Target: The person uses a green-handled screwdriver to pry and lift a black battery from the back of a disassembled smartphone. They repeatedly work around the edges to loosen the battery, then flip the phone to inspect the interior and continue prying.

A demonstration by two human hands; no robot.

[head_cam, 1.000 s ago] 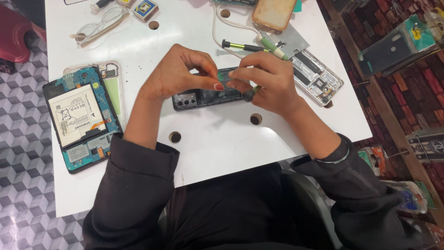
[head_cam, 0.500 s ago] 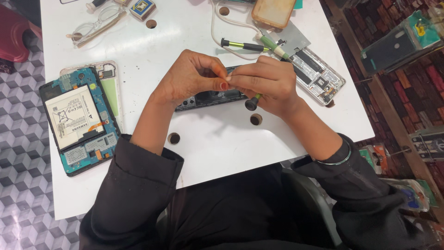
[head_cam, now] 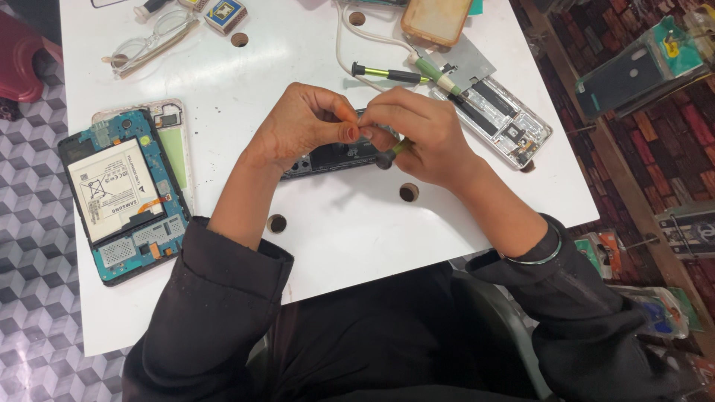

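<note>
A dark opened phone [head_cam: 337, 158] lies on the white table [head_cam: 350, 231] under both of my hands. My left hand [head_cam: 302, 123] curls over its left half, thumb and fingertips pinched together above it. My right hand [head_cam: 421, 134] grips a small screwdriver [head_cam: 389, 154] with a green shaft and dark round end, held low over the phone's right part. The fingertips of both hands meet above the phone, so what they pinch there is hidden.
An opened tablet [head_cam: 123, 197] with a white battery lies at the left, on a pale back cover [head_cam: 170, 130]. At the back right lie a stripped phone frame [head_cam: 499, 119], two green-handled screwdrivers [head_cam: 387, 74], a white cable and a tan phone case [head_cam: 436, 18]. Glasses [head_cam: 153, 41] rest far left.
My hands drew closer together over the phone, fingertips now meeting. The screwdriver's dark end shifted lower under my right hand. The phone stays in place.
</note>
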